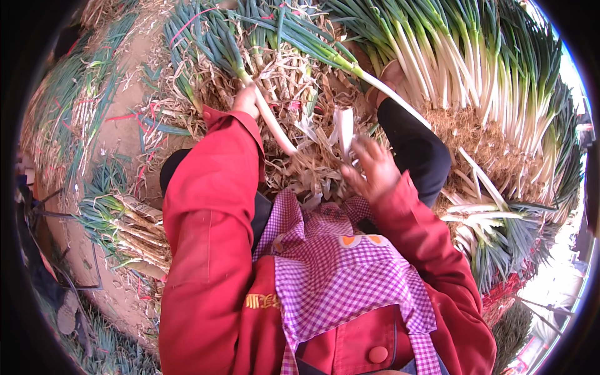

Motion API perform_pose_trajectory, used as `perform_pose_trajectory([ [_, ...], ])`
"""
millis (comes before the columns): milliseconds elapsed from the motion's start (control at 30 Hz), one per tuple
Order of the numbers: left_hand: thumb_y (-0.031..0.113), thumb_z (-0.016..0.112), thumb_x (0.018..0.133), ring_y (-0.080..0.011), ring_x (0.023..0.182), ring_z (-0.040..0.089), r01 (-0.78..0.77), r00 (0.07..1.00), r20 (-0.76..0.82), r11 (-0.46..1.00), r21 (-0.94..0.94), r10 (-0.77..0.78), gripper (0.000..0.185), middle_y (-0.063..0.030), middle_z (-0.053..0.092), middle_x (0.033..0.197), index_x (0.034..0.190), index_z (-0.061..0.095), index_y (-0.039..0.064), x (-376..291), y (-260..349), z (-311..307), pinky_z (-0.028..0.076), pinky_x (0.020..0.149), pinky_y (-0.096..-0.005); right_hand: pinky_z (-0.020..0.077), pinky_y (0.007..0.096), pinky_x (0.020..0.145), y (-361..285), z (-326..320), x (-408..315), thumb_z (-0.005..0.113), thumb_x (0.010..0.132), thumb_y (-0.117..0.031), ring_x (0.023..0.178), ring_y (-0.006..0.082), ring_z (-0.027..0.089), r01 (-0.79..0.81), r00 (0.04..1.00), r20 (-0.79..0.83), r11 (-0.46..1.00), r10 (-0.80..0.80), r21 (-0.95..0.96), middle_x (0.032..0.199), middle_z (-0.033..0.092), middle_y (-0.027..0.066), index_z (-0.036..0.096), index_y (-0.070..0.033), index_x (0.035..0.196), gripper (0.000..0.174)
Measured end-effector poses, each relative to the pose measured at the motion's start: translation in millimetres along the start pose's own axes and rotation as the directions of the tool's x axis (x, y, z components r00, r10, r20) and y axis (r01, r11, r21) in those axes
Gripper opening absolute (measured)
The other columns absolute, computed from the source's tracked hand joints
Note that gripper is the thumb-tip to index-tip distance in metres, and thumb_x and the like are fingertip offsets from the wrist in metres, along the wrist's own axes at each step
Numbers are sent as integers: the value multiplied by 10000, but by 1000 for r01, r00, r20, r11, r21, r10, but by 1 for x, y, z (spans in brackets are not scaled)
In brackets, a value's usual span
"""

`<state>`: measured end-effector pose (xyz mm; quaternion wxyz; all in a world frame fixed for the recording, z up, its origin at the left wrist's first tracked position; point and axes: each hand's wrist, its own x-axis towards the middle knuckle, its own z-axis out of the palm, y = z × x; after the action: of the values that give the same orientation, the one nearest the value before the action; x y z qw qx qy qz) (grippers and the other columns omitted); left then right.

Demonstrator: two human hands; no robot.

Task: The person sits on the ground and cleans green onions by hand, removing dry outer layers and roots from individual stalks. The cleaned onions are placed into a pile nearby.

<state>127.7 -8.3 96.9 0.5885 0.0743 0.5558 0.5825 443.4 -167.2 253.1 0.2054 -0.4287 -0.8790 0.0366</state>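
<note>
My left hand [247,101] grips a green onion [274,124] around its stalk, just below the green leaves. Its white shank slants down toward my lap, and the root end sits over a heap of dry peelings [309,164]. My right hand [372,164] is slightly blurred, its fingers spread above that heap. Close to its fingertips stands a loose white peeled sheath [344,126]; whether they touch, I cannot tell. Beyond the hands, another onion with a clean white shank [393,96] stretches toward my right knee.
Cleaned green onions [464,70] stand packed in a row at the right, roots toward me. Several loose ones [487,211] lie below them. Unpeeled onions [281,75] pile up ahead. A bundle [136,229] rests on the dirt ground [126,89] to the left, near pink ties [145,164].
</note>
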Motion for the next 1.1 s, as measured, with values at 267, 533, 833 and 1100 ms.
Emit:
perform_pose_trajectory([
  [267,218,538,921,-176,799,618,208,901,296,914,349,-318,210,-57,629,940,1059,535,60,-84,-41,8,535,748,-332,495,399,807,3,91,52,598,852,-306,911,301,634,-460,713,681,845,168,274,1012,628,219,443,-13,1281,542],
  [533,204,471,937,-244,1013,581,164,946,160,843,513,-281,272,-113,578,1147,1151,499,38,-54,-45,-40,495,843,-385,512,430,691,98,83,60,519,890,-330,748,349,643,-333,782,564,943,265,18,841,654,185,509,-92,1201,392],
  [833,28,537,747,-187,590,563,-221,897,-230,833,508,379,143,-71,597,740,881,585,34,53,-89,-125,463,491,-345,495,477,714,254,4,31,515,900,-315,838,416,611,-425,840,257,875,477,-233,917,638,215,516,-158,1214,351],
  [1100,287,598,812,-327,684,636,-296,670,-103,392,871,735,265,-169,662,765,859,681,39,42,-49,-113,481,630,-388,434,457,910,335,43,-2,547,847,-266,1063,392,542,-448,558,515,758,651,-474,1095,594,224,560,-92,1179,376],
])
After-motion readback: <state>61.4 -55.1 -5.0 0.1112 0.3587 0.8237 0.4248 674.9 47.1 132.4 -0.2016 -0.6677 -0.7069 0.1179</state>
